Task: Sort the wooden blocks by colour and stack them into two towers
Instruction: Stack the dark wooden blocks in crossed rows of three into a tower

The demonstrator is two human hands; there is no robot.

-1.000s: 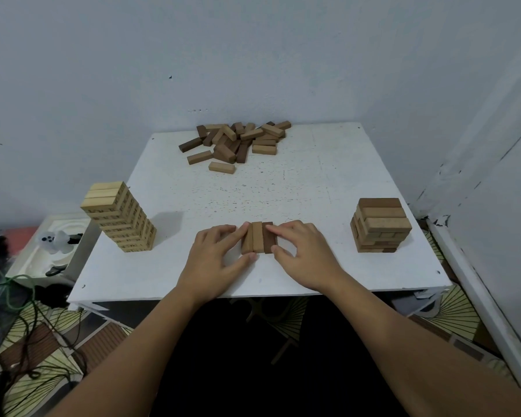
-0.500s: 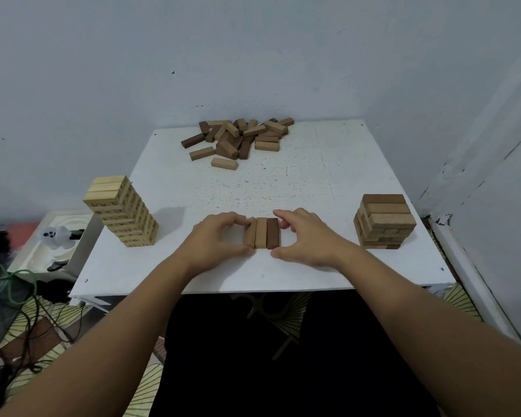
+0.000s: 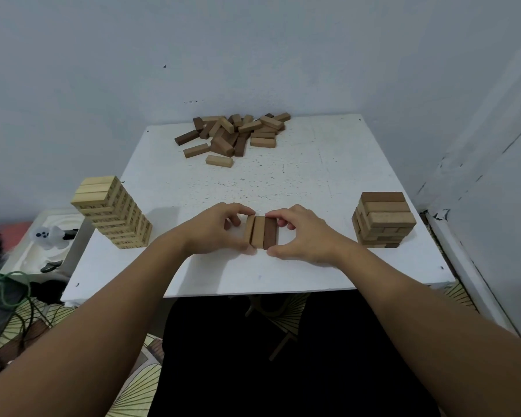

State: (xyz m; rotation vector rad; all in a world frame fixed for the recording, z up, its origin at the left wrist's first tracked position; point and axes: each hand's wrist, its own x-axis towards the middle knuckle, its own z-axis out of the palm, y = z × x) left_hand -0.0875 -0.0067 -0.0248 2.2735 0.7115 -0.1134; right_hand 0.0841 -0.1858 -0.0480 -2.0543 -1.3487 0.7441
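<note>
Three brown blocks (image 3: pixel 260 231) lie side by side near the front middle of the white table (image 3: pixel 313 182). My left hand (image 3: pixel 215 228) pinches the row's left side between thumb and fingers. My right hand (image 3: pixel 301 233) pinches its right side, where the darkest block lies. A tall tower of light blocks (image 3: pixel 111 210) stands at the table's left edge. A shorter tower of brown blocks (image 3: pixel 382 219) stands at the right edge. A loose pile of brown blocks (image 3: pixel 235 133) lies at the back against the wall.
The table sits in a corner, with walls behind and to the right. Left of it, lower down, is a white tray (image 3: pixel 27 254) with a small white figure (image 3: pixel 50 234). Green cable (image 3: pixel 6 290) lies on the patterned floor.
Both hands have curled their fingers more tightly round the three-block row, squaring it up. The camera has tilted slightly; the towers and pile have stayed put.
</note>
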